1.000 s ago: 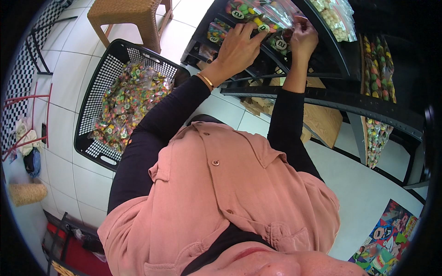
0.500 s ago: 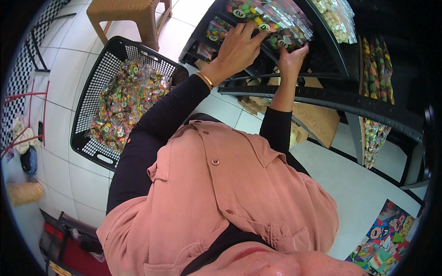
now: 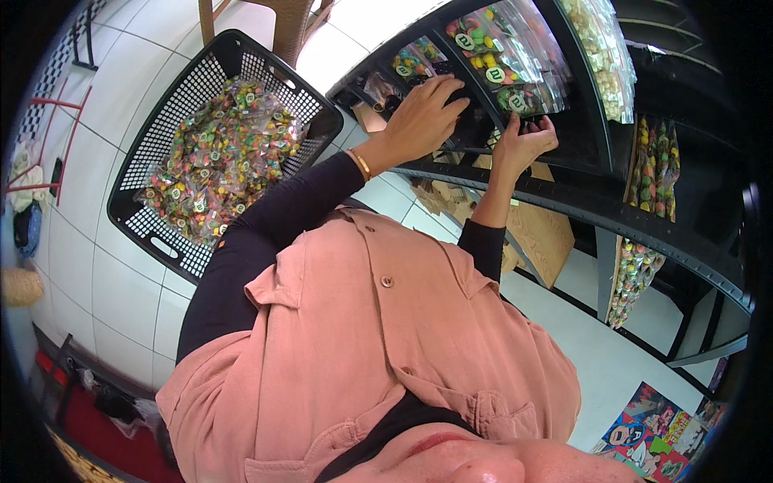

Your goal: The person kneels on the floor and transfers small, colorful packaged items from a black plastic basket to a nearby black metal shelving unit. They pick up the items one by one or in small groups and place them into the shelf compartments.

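Observation:
On the black shelf rack, clear zip bags of colourful candy (image 3: 487, 60) with round pale labels stand in a row, one behind another. My right hand (image 3: 519, 147) is at the near end of this row, thumb and curled fingertips apart, close against the front bag (image 3: 522, 98). Whether the fingertips press on that bag is hard to see. To its left, my left hand (image 3: 423, 117), a gold bracelet on the wrist, hovers over a dark compartment with its fingers stretched and apart. Nothing shows in it. Smaller candy bags (image 3: 419, 58) lie just beyond it.
A black perforated basket (image 3: 165, 249) piled with candy packets stands on the tiled floor at my left. A brown stool (image 3: 290, 28) is behind it. Bags of pale sweets (image 3: 600, 60) fill the adjoining compartment. Long candy packs (image 3: 654, 169) hang at the right. Wooden boards (image 3: 539, 241) lie under the shelf.
My left hand has come off the candy bags, moving left and down to the dark compartment. My right hand stays by the front bag. The view has shifted a little.

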Tool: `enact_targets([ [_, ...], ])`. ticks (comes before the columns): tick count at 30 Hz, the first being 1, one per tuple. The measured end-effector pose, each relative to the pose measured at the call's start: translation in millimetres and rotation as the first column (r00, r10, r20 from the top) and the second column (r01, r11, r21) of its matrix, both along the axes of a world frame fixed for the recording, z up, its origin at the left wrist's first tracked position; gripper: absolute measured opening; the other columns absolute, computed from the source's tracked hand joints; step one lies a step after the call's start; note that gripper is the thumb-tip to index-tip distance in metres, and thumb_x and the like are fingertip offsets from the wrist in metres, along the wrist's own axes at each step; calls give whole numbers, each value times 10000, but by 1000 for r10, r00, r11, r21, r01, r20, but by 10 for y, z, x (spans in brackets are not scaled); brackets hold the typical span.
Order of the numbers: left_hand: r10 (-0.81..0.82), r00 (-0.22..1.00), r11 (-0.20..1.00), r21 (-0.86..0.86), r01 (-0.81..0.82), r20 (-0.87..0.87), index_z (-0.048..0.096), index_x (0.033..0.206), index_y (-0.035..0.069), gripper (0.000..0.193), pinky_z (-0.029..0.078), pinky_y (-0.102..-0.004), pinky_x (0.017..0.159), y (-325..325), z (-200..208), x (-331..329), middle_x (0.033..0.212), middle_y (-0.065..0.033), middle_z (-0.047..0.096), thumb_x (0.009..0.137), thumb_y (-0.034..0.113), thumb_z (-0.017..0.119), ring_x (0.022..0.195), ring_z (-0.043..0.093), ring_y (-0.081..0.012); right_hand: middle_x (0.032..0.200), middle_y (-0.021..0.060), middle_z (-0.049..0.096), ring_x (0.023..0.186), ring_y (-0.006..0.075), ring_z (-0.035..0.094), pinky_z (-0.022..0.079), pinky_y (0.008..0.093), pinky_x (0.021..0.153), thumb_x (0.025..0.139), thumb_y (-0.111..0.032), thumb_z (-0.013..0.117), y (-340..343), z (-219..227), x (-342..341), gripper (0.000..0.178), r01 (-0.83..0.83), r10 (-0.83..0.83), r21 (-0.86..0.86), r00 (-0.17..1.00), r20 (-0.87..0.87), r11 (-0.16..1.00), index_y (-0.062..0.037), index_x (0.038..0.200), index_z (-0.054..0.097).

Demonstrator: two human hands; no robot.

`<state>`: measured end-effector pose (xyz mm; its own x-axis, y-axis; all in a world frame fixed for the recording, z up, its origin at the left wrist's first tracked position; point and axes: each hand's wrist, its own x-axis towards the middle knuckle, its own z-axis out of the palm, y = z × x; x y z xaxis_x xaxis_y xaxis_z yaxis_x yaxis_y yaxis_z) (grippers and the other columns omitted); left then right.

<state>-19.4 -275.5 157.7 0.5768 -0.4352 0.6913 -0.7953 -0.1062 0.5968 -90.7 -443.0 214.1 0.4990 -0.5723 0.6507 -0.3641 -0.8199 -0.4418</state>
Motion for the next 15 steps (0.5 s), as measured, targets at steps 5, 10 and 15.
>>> enact_targets([
  [5, -42, 998, 999, 29, 44, -52, 629, 1095, 20, 325, 415, -431, 1006, 213, -156, -135, 1244, -154, 516, 774, 54, 667, 1207, 473, -341, 963, 145, 608, 930, 373, 574, 431, 483, 772, 956, -268, 539, 34, -35, -13, 260, -61, 27, -96, 948, -317, 993, -38, 953, 660],
  [10, -47, 995, 996, 77, 54, -83, 617, 1105, 18, 344, 407, -427, 1014, 331, -297, -109, 1241, -156, 513, 765, 39, 661, 1213, 467, -342, 1131, 158, 606, 1022, 396, 568, 440, 513, 827, 991, -341, 442, -8, -44, 39, 372, -31, -18, -86, 856, -517, 996, -54, 1066, 668],
  [15, 10, 988, 993, 114, 7, -155, 606, 1113, 26, 358, 411, -424, 1006, 590, -522, -54, 1228, -153, 515, 758, 31, 653, 1178, 482, -342, 1226, 174, 577, 1087, 420, 535, 431, 530, 906, 1001, -350, 382, -141, -113, 87, 420, -75, 17, -86, 845, -534, 993, -56, 1133, 651],
])
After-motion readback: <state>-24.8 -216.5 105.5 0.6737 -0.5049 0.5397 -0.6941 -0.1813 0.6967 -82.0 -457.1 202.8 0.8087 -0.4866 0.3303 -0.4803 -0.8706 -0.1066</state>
